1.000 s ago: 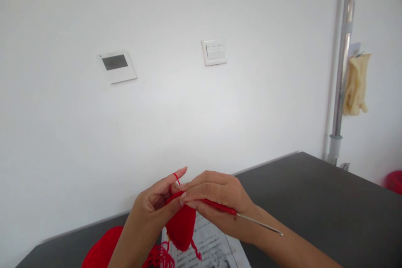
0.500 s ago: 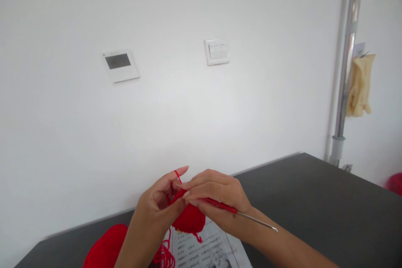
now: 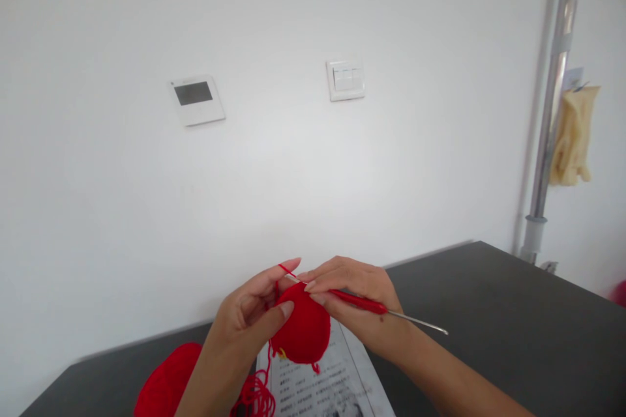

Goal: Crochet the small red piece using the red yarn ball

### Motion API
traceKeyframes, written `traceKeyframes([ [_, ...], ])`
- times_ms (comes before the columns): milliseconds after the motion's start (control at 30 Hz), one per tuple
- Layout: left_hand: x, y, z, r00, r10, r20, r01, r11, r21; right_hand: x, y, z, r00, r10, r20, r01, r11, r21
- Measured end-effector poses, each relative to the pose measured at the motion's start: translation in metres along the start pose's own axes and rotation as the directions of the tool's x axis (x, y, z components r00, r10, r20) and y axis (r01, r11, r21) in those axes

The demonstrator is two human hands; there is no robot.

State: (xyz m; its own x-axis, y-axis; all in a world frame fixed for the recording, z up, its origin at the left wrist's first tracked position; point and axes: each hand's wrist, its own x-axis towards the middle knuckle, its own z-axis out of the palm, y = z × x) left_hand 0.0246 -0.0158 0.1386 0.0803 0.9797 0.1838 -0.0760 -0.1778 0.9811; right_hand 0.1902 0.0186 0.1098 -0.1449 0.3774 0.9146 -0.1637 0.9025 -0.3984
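My left hand (image 3: 254, 319) pinches a round red crochet piece (image 3: 304, 331) at its left edge, thumb on the front. A strand of red yarn loops over its raised index finger. In my right hand (image 3: 359, 293) is a crochet hook (image 3: 359, 301) with a red grip, held like a pen. The hook's near metal end sticks out past the wrist; its far tip meets the yarn at the top edge of the piece. A small yellow bit (image 3: 282, 354) shows at the piece's lower left, and a short red tail hangs from its bottom.
A red yarn ball (image 3: 169, 381) sits at the left on the dark table (image 3: 464, 326), beside loose red strands (image 3: 257, 396). Printed paper (image 3: 313, 391) lies below the hands. On the wall are a panel (image 3: 198, 101) and a switch (image 3: 345, 81); a metal pole (image 3: 552, 104) stands right.
The crochet piece has turned to show more of its front face. My right hand and the hook have drawn slightly right and away from my left hand. The whole view has shifted a little.
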Motion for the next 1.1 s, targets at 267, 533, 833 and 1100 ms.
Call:
traceKeyframes([
  [267, 0.0011, 0.0024, 0.0042, 0.988, 0.092, -0.125, -0.077, 0.99, 0.121, -0.0025, 0.0041, 0.0042, 0.948, 0.316, -0.046, -0.296, 0.924, 0.243],
  [533, -0.0006, 0.0033, 0.0066, 0.986, 0.087, -0.145, -0.067, 0.988, 0.141, -0.0018, 0.004, 0.0073, 0.896, 0.442, -0.036, -0.394, 0.831, 0.394],
  [833, -0.0001, 0.002, 0.0051, 0.98, 0.123, -0.154, -0.087, 0.971, 0.224, -0.0012, 0.0086, 0.0001, 0.897, 0.441, 0.037, -0.42, 0.821, 0.386],
  [1100, -0.0016, 0.0042, 0.0078, 0.963, 0.212, -0.164, -0.136, 0.915, 0.381, -0.0012, 0.0073, -0.0012, 0.912, 0.409, 0.042, -0.401, 0.865, 0.3],
])
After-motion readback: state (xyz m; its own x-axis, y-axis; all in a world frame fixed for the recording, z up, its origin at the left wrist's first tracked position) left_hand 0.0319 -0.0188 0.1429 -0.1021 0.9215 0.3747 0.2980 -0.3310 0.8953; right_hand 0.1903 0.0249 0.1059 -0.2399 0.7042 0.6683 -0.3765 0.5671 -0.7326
